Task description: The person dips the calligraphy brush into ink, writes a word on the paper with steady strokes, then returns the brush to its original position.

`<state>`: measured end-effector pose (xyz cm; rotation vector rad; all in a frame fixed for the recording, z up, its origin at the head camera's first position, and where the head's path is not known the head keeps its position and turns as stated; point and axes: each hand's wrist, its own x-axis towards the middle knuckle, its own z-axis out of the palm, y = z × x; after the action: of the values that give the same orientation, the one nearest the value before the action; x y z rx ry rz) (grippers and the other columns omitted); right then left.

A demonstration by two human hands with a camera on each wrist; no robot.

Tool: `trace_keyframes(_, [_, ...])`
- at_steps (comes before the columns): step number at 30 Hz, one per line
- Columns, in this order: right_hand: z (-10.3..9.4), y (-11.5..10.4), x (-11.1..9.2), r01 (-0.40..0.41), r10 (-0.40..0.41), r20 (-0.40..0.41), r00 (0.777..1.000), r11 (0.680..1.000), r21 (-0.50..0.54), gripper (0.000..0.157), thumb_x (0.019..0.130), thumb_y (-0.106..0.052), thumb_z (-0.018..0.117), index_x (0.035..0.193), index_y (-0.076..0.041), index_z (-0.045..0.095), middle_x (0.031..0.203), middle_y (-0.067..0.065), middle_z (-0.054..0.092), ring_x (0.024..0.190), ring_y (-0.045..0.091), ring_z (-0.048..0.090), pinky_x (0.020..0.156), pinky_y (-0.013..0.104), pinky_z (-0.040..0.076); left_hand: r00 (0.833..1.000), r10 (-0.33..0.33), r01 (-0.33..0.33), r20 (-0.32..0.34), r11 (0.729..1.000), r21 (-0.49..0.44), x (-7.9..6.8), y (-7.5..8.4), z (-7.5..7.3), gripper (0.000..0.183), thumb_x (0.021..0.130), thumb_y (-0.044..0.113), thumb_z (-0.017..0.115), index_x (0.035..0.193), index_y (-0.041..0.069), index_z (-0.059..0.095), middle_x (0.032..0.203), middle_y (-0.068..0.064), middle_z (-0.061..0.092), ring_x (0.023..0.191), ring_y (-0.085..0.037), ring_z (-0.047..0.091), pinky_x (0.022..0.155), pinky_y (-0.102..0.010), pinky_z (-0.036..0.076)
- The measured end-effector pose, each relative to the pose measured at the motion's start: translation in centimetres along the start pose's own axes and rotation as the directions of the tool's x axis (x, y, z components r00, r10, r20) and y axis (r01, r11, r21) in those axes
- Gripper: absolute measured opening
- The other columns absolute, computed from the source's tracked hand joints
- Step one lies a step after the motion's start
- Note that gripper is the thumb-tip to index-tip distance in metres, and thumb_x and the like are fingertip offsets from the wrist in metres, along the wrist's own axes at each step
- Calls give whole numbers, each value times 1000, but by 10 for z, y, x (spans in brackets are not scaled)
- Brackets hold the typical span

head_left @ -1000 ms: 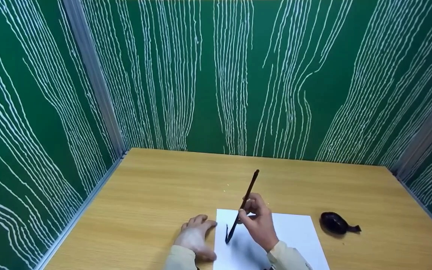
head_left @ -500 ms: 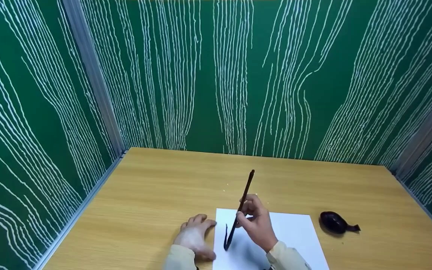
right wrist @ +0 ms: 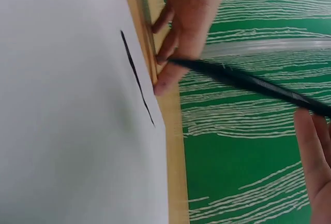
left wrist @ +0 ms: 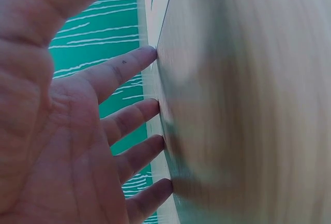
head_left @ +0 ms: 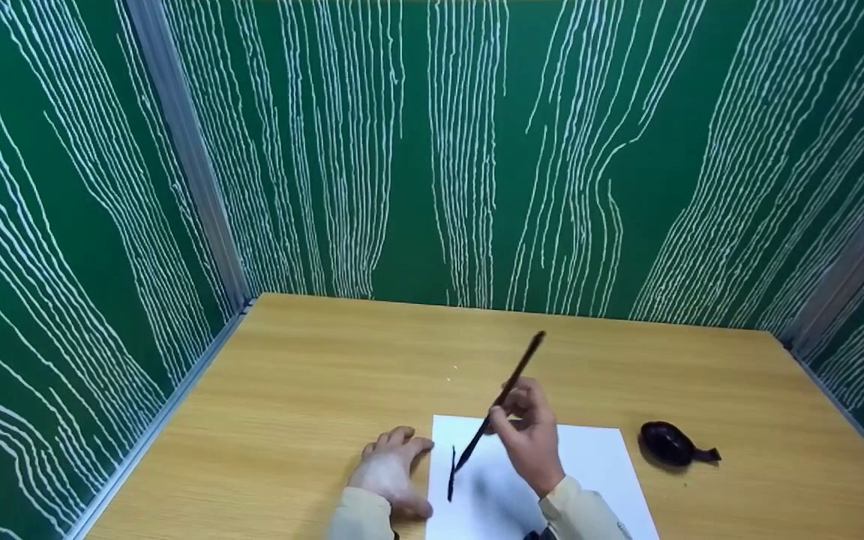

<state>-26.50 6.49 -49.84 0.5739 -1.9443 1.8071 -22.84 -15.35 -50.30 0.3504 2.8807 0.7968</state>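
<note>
My right hand [head_left: 533, 450] pinches a dark, slim paintbrush [head_left: 524, 367] between thumb and fingers, its handle tilted up and away to the right. In the right wrist view the brush [right wrist: 248, 81] has its tip raised off the white paper [right wrist: 77, 131]. One thin black stroke [head_left: 451, 484] runs along the left part of the sheet [head_left: 597, 472]. My left hand [head_left: 387, 474] rests on the table at the sheet's left edge, fingers spread and thumb at the paper. The left wrist view shows the fingertips [left wrist: 150, 105] touching the surface.
A glossy black rounded object [head_left: 668, 444] with a short stub lies on the wooden table [head_left: 312, 375], right of the paper. Green walls [head_left: 409, 187] with white wavy lines stand along the back and sides, joined by grey corner posts [head_left: 192, 150].
The brush tip first drew the stroke lower, towards the person. Then my right hand rose and shifted up and to the right, lifting the brush. My left hand has stayed in place.
</note>
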Motion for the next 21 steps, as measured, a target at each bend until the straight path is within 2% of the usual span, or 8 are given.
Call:
trace_keyframes(3, [-1, 3, 1, 39, -40, -42, 998, 999, -31, 28, 94, 16, 57, 119, 4, 52, 82, 18, 66, 72, 7, 68, 64, 28, 65, 1000, 3, -3, -5, 1000, 5, 0, 0, 0, 96, 53, 27, 94, 142, 14, 62, 153, -19, 52, 143, -45, 47, 118, -64, 38])
trace_keyframes(8, [1, 8, 1, 68, -71, -33, 997, 995, -71, 28, 96, 15, 58, 120, 4, 52, 87, 20, 67, 77, 6, 69, 69, 25, 65, 1000, 6, -6, -8, 1000, 8, 1, 0, 0, 95, 53, 27, 95, 141, 13, 63, 152, -19, 52, 143, -45, 47, 117, -64, 39])
trace_keyframes(13, [4, 10, -2, 55, -57, -9, 998, 994, -99, 29, 96, 15, 59, 121, 4, 52, 90, 20, 68, 81, 4, 69, 72, 24, 64, 1000, 14, -14, -10, 1000, -1, 1, -1, 0, 95, 52, 27, 94, 141, 13, 63, 151, -19, 52, 143, -45, 47, 115, -63, 40])
trace_keyframes(21, [6, 10, -3, 25, -24, 5, 1000, 990, -136, 29, 95, 14, 61, 119, 1, 53, 89, 14, 70, 81, 5, 69, 72, 22, 64, 999, 24, -24, -21, 1000, 1, 0, -3, 2, 95, 52, 27, 94, 140, 12, 63, 150, -19, 53, 142, -45, 47, 114, -62, 40])
